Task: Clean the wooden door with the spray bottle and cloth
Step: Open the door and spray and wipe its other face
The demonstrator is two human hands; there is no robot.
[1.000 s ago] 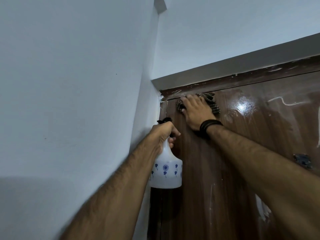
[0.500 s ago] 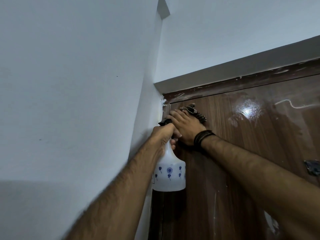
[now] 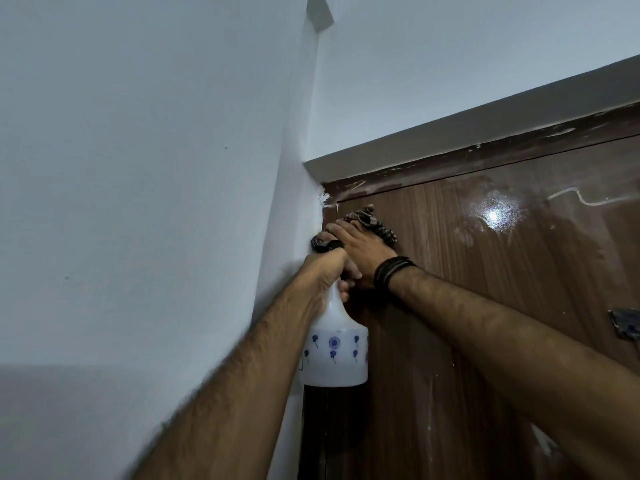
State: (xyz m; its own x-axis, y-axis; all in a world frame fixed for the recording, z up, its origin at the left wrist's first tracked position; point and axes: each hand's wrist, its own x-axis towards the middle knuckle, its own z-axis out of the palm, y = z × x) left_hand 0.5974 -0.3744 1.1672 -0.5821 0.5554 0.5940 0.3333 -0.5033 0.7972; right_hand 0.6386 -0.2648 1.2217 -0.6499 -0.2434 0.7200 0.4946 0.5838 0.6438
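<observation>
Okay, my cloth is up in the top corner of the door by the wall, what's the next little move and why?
Probably sweep the cloth rightward along the door top. The right hand presses it at the upper-left corner beside the wall, so there is no room further left, and white streaks show to the right. The left hand grips the bottle near the door edge.

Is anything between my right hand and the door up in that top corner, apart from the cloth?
Nothing visible. The right hand presses the checked cloth flat against the wooden door near its top left corner. The spray bottle, gripped by the left hand, sits just below and left, not between.
</observation>
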